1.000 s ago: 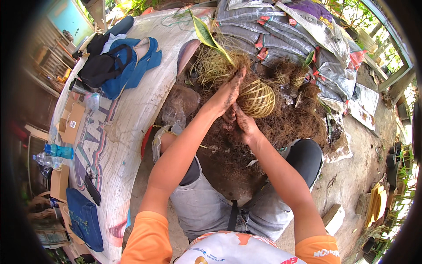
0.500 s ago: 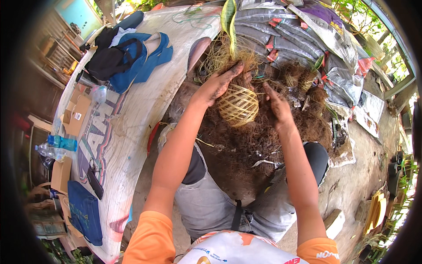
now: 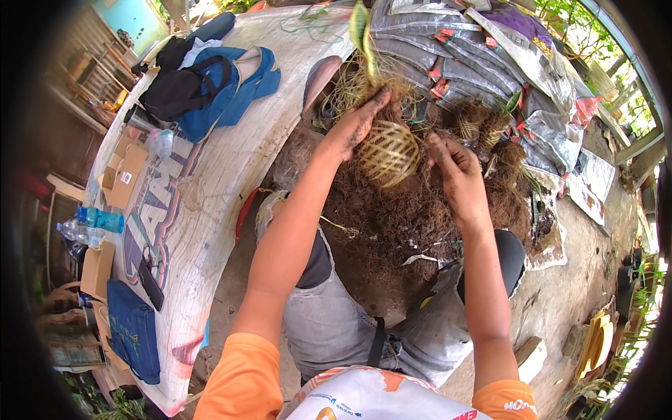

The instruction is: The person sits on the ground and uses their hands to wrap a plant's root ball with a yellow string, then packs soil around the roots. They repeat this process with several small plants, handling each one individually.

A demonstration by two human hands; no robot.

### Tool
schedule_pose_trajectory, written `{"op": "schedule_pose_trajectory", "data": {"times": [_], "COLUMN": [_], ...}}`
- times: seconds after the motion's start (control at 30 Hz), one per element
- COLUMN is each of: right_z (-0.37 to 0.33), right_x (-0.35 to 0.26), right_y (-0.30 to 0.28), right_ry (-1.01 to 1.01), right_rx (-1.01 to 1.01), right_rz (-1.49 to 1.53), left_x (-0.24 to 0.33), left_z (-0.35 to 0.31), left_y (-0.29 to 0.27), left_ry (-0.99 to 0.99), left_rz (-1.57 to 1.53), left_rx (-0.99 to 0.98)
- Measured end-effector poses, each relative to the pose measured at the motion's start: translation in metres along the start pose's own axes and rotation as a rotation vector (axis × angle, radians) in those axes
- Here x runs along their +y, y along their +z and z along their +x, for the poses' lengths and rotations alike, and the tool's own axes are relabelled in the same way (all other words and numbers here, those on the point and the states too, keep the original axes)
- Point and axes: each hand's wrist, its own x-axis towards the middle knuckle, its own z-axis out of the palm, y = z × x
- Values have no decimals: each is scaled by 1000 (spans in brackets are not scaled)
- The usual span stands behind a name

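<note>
A round root ball wrapped in a woven lattice of yellowish strips point(image 3: 388, 159) hangs in front of me, slightly blurred. Above it stand shaggy fibres and one upright green leaf with yellow edges point(image 3: 360, 31). My left hand point(image 3: 355, 131) is closed around the fibrous top of the ball, its thumb hidden. Just right of the ball is my right hand point(image 3: 460, 171), thumb and fingers pinched together; whatever lies between them is too small to make out. Soil darkens both hands. Below spreads a heap of brown fibre and soil point(image 3: 378, 217).
More wrapped root balls point(image 3: 470, 115) lie beyond my right hand. Grey plastic sacks point(image 3: 413, 52) are stacked behind. On my left a pale board table point(image 3: 224, 182) carries a blue bag point(image 3: 234, 98), bottles point(image 3: 101, 220) and a phone point(image 3: 150, 285).
The wrapped ball has turned and shifted slightly up and right with my left hand. My right hand has gone from extended fingers to a pinch, drawn slightly away.
</note>
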Motion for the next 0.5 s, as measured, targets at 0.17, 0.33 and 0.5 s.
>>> {"op": "schedule_pose_trajectory", "data": {"times": [0.17,0.33,0.5], "right_z": [-8,-16,-9], "right_x": [12,14,39], "right_y": [11,23,27], "right_ry": [-156,-59,61], "right_rx": [-58,-118,-268], "right_rz": [-184,-175,92], "left_x": [21,28,26], "left_z": [-2,-1,2], "left_y": [14,5,-8], "left_ry": [175,221,304], "left_rz": [-123,-414,-525], "left_rx": [215,234,179]}}
